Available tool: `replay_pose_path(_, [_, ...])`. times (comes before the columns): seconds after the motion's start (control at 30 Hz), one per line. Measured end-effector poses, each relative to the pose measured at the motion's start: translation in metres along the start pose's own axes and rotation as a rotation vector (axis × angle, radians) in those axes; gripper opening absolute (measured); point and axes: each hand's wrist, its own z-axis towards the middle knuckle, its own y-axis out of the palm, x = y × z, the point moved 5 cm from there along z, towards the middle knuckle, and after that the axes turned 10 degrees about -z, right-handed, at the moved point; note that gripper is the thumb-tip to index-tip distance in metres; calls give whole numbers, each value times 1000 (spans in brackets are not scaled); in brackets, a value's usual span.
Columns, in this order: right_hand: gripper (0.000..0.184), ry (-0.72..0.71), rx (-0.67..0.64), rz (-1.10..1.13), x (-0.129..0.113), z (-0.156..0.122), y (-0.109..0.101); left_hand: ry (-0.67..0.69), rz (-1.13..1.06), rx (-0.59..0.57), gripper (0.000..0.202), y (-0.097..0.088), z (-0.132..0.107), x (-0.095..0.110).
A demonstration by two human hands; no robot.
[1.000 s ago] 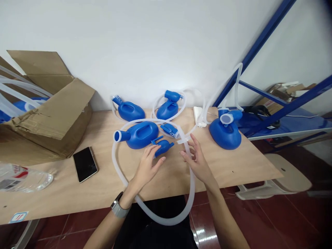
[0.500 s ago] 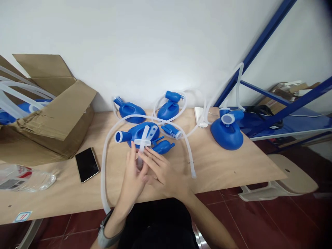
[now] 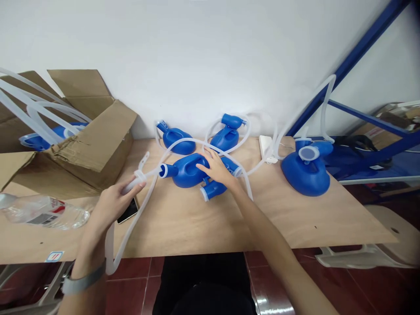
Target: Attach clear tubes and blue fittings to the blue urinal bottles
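My left hand (image 3: pixel 116 201) is shut on a translucent plastic connector (image 3: pixel 139 176), which is fitted to a long translucent silicone tube (image 3: pixel 138 214) that loops down past the table edge. My right hand (image 3: pixel 216 172) lies with its fingers spread on a blue plastic urinal bottle (image 3: pixel 185 171), whose neck (image 3: pixel 166 171) points left. Just below that hand sits a short blue plastic part (image 3: pixel 212 190) with a white rim. Another blue part (image 3: pixel 230 166) is partly hidden behind my fingers.
Two more blue bottles (image 3: pixel 175 141) stand at the back, and a larger one (image 3: pixel 306 172) stands at the right with tubing. A phone (image 3: pixel 128 211) lies under my left hand, near a plastic water bottle (image 3: pixel 46 213). A cardboard box (image 3: pixel 88 135) holding tubing stands at the left.
My hands have separated. The left hand has carried the connector and tube leftward, and the right hand has moved onto the blue bottle. The view has shifted slightly.
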Motion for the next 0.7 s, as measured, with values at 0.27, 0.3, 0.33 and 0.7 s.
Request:
replay_pose_path(0.27, [44,-64,-12,65,0,20,28,202,36,-166,77,54,50,4])
replay_pose_path(0.3, [42,-50,12,66,2,19,30,243,40,-179,77,56,54,7])
replay_pose_path(0.33, [40,-34,26,67,4,19,31,286,40,-176,77,58,58,9])
replay_pose_path(0.7, [34,9,-24,167,24,23,34,404,-170,-116,73,73,55,8])
